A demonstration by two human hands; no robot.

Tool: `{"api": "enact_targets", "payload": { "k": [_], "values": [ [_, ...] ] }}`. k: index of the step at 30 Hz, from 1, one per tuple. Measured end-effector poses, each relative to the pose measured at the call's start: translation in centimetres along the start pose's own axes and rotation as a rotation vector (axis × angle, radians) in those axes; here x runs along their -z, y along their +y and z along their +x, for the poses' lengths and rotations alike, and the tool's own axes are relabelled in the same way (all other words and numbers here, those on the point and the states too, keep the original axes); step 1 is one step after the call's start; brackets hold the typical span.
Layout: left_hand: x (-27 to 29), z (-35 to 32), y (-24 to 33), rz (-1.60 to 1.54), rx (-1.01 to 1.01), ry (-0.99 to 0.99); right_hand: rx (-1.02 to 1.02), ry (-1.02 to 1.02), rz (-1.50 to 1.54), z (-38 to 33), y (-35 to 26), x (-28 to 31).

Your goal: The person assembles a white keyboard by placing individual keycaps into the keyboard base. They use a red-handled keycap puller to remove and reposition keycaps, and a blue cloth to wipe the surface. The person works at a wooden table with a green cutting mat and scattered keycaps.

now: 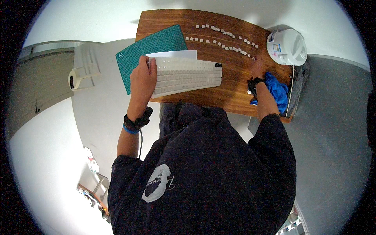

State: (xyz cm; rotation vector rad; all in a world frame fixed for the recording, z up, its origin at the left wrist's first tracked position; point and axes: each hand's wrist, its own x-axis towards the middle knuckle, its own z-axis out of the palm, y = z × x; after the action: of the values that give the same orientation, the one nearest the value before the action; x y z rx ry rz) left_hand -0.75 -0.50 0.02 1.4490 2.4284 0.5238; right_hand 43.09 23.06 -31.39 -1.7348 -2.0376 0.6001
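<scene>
A white keyboard lies at the near side of the wooden table, slightly tilted. Its top row shows bare switch spots where caps are off. My left hand is closed around the keyboard's left end, thumb on top. Farther back, small white keycaps run in two uneven rows toward the right. My right hand reaches to the right end of the nearer row, its fingertips close to the last keycaps. Blur and grain hide its fingers, so I cannot tell whether it pinches a keycap.
A green cutting mat and a white sheet lie behind the keyboard, partly under it. A white bucket stands at the table's far right corner. Crumpled blue cloth lies beside my right forearm. A pale chair is at the left.
</scene>
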Motion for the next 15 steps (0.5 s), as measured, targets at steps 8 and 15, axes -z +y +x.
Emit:
{"api": "enact_targets", "payload": {
  "k": [8, 15],
  "values": [
    [-0.2, 0.5, -0.3, 0.008, -0.029, 0.022, -0.329, -0.125, 0.583, 0.7, -2.0, 0.5],
    [-0.2, 1.1, 0.4, -0.003, 0.004, -0.028, 0.238, -0.091, -0.165, 1.0, -2.8, 2.0]
  ]
}}
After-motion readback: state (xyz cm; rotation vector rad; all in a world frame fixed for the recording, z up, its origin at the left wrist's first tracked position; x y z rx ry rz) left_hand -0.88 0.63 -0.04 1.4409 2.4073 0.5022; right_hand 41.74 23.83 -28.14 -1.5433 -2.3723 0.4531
